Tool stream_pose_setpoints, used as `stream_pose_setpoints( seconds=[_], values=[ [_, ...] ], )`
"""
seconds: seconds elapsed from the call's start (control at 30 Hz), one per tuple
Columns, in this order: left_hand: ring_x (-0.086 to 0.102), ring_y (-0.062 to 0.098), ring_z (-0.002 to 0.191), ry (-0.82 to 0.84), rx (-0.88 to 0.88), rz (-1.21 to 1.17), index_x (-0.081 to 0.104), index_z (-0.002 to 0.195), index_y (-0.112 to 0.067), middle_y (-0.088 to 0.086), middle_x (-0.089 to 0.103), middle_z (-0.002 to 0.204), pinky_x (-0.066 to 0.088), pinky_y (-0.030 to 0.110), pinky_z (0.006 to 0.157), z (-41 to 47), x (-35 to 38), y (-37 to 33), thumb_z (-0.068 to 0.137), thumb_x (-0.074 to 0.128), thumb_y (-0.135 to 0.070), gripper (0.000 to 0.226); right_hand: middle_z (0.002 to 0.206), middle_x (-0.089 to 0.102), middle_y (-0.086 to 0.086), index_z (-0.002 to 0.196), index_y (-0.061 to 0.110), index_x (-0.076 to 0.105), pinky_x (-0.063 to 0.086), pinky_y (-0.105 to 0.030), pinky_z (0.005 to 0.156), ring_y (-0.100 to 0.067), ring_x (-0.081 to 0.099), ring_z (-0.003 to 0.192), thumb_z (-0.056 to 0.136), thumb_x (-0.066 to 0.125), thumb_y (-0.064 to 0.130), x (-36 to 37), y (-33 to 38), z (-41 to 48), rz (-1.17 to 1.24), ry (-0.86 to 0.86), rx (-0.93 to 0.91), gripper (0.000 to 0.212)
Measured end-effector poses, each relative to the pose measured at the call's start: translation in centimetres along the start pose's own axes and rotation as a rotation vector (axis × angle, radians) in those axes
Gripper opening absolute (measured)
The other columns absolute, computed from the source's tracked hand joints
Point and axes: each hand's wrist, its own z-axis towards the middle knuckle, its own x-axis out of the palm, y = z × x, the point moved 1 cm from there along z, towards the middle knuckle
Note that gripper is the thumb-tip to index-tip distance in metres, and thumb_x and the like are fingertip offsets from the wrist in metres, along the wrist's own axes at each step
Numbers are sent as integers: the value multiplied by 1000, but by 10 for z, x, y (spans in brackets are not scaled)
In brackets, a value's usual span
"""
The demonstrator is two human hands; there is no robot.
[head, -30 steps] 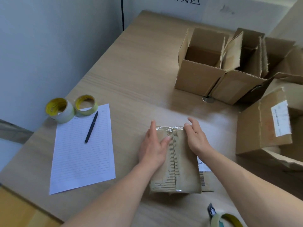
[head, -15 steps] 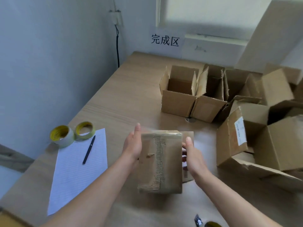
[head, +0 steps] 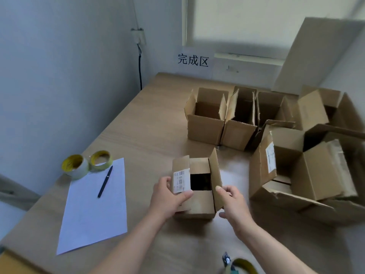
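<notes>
A small cardboard box (head: pixel 199 204) stands upright on the wooden table (head: pixel 150 135), its top flaps spread and its dark inside showing. My left hand (head: pixel 167 196) grips the left flap, which carries a white barcode label (head: pixel 180 180), with the thumb laid across it. My right hand (head: pixel 233 202) pinches the lower edge of the right flap between thumb and fingers.
Several open cardboard boxes (head: pixel 207 119) crowd the table's back and right side. Two tape rolls (head: pixel 87 165), a white sheet (head: pixel 94 204) and a black pen (head: pixel 105 180) lie at the left. A tape dispenser (head: pixel 239 265) sits at the near edge. A wall sign (head: pixel 193 60) hangs behind.
The box was lying under both hands with its taped bottom up. I lifted and turned it, and it now stands with the open top up. The view tilted upward.
</notes>
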Motion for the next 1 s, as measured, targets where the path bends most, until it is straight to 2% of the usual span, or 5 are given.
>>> stream_pose_setpoints(
  seconds=[0.23,0.4,0.5,0.7,1.0],
  values=[
    [54,21,118,46,2,469,36,139,-23,0,41,137,45,30,94,10,19,4,71,72,-42,79,88,64,0,93,19,61,50,-34,68,-15,57,77,102,49,28,-2,-11,10,-313,-164,-86,17],
    [57,22,120,141,34,168,50,136,-24,-2,59,133,46,35,101,36,26,-17,77,59,-25,60,86,65,6,114,19,65,56,-37,77,-14,62,81,101,52,25,-18,8,23,-427,-278,-153,20],
    [65,30,104,182,71,59,64,115,-25,-4,70,103,55,44,88,57,39,-38,76,50,-18,42,100,63,0,136,22,49,56,-39,85,-20,62,92,100,49,14,-28,23,33,-534,-336,-192,37],
    [66,30,91,279,140,-3,68,102,-32,-5,70,83,58,50,81,87,70,-69,80,45,-18,35,105,57,-5,116,15,60,55,-41,84,-27,57,95,96,44,8,-47,41,55,-833,-380,-119,27],
    [65,29,100,389,190,-55,61,93,-32,-4,69,91,55,53,88,92,96,-86,88,54,-32,9,128,47,-9,115,15,54,56,-41,86,-31,58,108,96,56,30,-48,41,50,-914,-361,-17,23]
  ],
)
